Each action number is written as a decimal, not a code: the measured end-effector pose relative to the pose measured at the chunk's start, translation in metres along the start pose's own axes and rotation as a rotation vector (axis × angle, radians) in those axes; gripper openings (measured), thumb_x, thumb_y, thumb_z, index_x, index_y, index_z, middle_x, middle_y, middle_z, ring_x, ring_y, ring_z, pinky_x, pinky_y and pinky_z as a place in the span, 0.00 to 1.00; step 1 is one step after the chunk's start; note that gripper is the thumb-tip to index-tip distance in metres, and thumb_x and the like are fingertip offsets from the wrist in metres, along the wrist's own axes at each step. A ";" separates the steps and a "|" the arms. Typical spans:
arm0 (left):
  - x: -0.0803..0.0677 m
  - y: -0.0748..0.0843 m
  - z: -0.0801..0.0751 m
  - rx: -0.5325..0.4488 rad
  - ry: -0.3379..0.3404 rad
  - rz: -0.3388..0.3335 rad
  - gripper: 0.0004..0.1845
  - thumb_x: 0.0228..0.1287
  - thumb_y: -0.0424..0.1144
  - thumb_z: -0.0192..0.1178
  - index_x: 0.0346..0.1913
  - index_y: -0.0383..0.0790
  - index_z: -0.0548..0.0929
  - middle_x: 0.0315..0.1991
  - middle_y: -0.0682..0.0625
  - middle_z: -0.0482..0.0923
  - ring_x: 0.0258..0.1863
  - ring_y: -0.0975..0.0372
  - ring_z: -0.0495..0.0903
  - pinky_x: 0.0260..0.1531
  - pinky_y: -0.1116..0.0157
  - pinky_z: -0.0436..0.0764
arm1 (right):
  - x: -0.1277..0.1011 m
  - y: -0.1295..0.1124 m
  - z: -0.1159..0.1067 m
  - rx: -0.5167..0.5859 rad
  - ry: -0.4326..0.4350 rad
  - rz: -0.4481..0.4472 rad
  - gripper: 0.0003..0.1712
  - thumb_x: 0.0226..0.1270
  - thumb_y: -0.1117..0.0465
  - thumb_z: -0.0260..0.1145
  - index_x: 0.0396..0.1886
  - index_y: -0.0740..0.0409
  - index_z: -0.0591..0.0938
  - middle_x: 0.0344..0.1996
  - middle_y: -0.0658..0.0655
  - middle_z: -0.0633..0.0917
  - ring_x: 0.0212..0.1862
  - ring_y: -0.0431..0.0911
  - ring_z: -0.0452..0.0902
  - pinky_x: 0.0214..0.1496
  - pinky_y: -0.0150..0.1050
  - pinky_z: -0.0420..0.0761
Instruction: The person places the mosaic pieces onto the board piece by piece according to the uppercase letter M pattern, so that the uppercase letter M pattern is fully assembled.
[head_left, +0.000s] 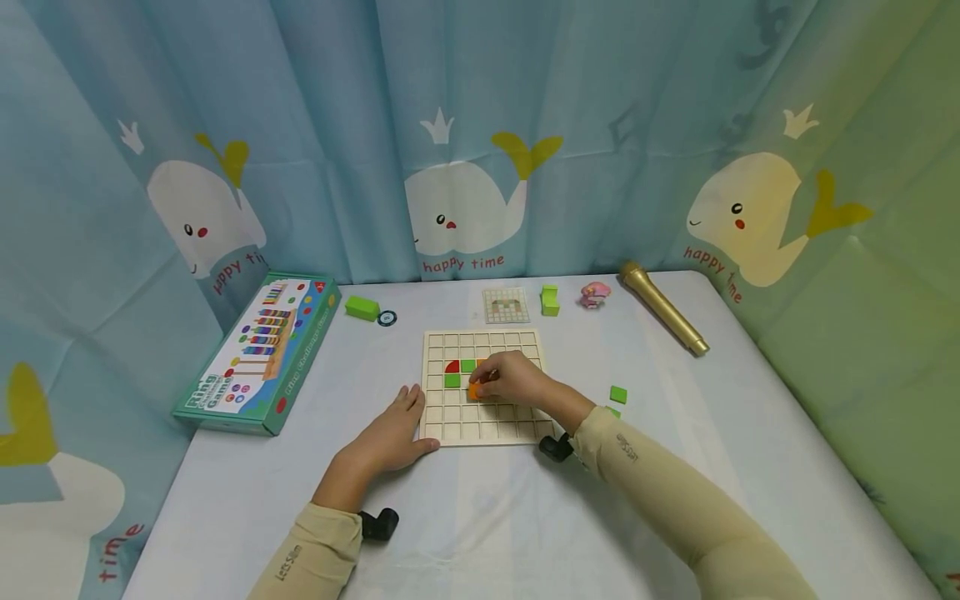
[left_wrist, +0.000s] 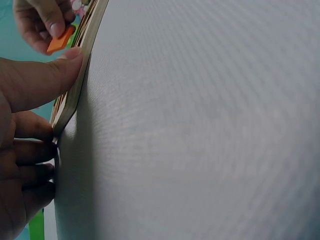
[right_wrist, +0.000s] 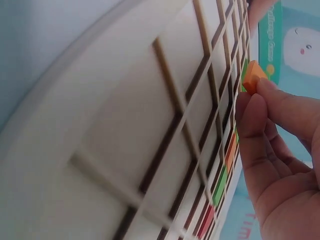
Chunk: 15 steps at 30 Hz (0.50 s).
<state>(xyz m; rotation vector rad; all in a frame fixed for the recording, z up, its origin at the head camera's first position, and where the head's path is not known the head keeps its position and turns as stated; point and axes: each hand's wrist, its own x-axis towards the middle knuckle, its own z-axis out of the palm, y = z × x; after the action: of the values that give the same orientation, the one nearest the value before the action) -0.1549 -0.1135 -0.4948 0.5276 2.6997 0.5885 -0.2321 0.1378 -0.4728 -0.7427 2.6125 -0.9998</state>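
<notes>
I see the whale-print curtain [head_left: 480, 125] hanging behind and to both sides of my hands, and the white tabletop [head_left: 480, 517] spreading under them. Far to the left of my left hand lies the ring game box [head_left: 258, 350]. The wooden grid board [head_left: 483, 417] sits between my hands; my left hand [head_left: 390, 437] lies flat and relaxed on the tabletop, thumb pressed to the board's near-left edge. My right hand [head_left: 513, 379] hovers over the board's middle, fingers curled, pinching the orange tile [head_left: 474, 390] just above the cells. In the board, just left of that hand, sit a red quarter-round piece [head_left: 452, 366] and green tiles [head_left: 452, 380]. Beyond my right hand lie a gold microphone [head_left: 663, 308], a pattern card [head_left: 506, 305] and a green block [head_left: 550, 299].
</notes>
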 end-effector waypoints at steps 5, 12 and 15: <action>0.000 -0.001 0.001 0.002 0.015 0.011 0.48 0.68 0.54 0.64 0.77 0.26 0.54 0.79 0.35 0.48 0.79 0.45 0.44 0.74 0.50 0.55 | 0.009 -0.008 0.008 -0.007 -0.011 -0.018 0.06 0.63 0.63 0.75 0.40 0.55 0.91 0.37 0.49 0.87 0.41 0.41 0.81 0.45 0.36 0.81; 0.001 -0.003 0.001 0.007 0.023 0.027 0.48 0.68 0.54 0.64 0.77 0.26 0.55 0.79 0.35 0.48 0.79 0.45 0.45 0.73 0.50 0.56 | 0.016 -0.019 0.017 -0.029 -0.024 0.004 0.06 0.62 0.63 0.75 0.39 0.55 0.91 0.35 0.48 0.87 0.39 0.41 0.79 0.45 0.36 0.80; 0.000 -0.003 0.001 0.005 0.026 0.029 0.48 0.68 0.54 0.65 0.77 0.26 0.55 0.79 0.34 0.49 0.79 0.45 0.45 0.73 0.50 0.56 | 0.019 -0.022 0.021 -0.043 -0.033 0.006 0.06 0.63 0.63 0.75 0.39 0.55 0.91 0.36 0.48 0.87 0.40 0.41 0.80 0.46 0.36 0.81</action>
<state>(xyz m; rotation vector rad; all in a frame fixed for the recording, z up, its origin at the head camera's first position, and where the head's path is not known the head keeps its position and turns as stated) -0.1554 -0.1156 -0.4967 0.5657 2.7226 0.6007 -0.2315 0.1015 -0.4743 -0.7542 2.6139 -0.9245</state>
